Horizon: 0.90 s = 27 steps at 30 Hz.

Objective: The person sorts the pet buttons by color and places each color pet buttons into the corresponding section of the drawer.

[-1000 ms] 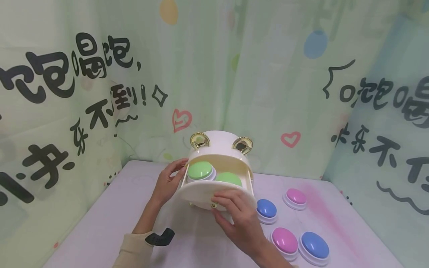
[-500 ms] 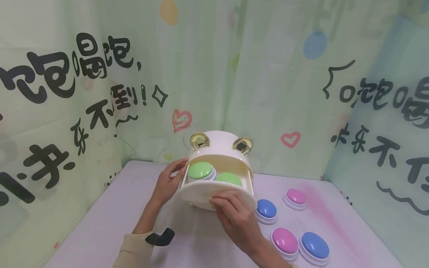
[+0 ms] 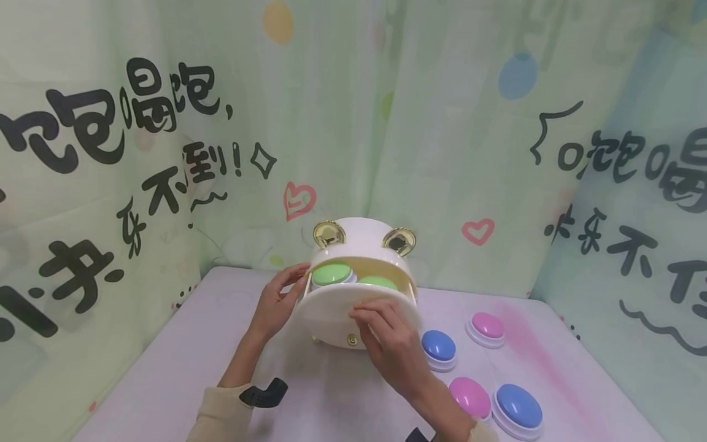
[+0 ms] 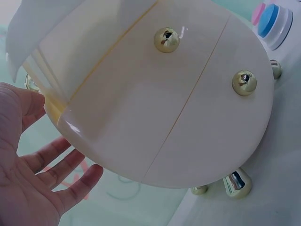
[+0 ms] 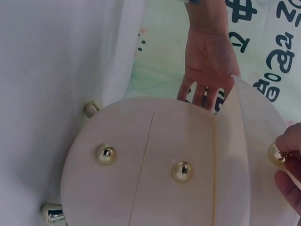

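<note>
A white round-fronted drawer box [image 3: 364,234] with two gold ear-like ornaments stands on the table. Its top drawer [image 3: 323,307] is partly pulled out. Inside lie two round push buttons with white bases, one green button [image 3: 331,273] at the left and another green button [image 3: 378,282] mostly hidden by the drawer front. My right hand [image 3: 394,347] pinches the drawer's gold knob [image 5: 276,154] between thumb and fingers. Against the box's left side rests my left hand [image 3: 278,304]; its fingers are spread and fairly straight along the edge in the left wrist view.
Right of the box are several push buttons: a small blue one [image 3: 439,345], a small pink one [image 3: 488,325], a larger pink one [image 3: 471,396] partly behind my right forearm, and a larger blue one [image 3: 519,405]. A printed curtain [image 3: 431,153] hangs behind the table.
The top drawer has slid inward and covers more of the green buttons. My right hand has moved with it, and a lower gold knob now shows. My left hand stays put.
</note>
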Tool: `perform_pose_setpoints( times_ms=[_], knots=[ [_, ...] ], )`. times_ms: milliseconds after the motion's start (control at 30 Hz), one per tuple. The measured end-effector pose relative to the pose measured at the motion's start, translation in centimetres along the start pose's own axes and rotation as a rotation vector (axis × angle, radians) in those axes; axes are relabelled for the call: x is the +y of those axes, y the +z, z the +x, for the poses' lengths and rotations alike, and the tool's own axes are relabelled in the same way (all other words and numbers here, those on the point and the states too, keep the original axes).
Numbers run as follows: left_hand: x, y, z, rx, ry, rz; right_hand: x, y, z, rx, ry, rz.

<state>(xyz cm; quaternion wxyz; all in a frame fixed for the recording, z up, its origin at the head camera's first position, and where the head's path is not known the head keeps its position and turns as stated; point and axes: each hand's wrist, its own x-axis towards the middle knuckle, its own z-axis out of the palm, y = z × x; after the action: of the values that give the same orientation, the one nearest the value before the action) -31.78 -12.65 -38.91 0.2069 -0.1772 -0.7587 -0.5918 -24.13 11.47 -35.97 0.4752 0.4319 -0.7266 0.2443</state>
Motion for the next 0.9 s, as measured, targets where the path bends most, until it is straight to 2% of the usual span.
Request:
perform_pose_setpoints(
  times_ms=[367, 600, 900],
  knots=[
    [-0.1, 0.1, 0.1, 0.001, -0.010, -0.025, 1.9, 0.9, 0.6, -0.041, 0.088, -0.032],
    [-0.1, 0.1, 0.0, 0.005, -0.014, -0.037, 3.0, 1.8, 1.0, -0.031, 0.058, -0.054],
    [-0.3, 0.1, 0.1, 0.010, 0.006, -0.036, 4.5, 2.7, 1.0, -0.041, 0.079, -0.071]
  ],
)
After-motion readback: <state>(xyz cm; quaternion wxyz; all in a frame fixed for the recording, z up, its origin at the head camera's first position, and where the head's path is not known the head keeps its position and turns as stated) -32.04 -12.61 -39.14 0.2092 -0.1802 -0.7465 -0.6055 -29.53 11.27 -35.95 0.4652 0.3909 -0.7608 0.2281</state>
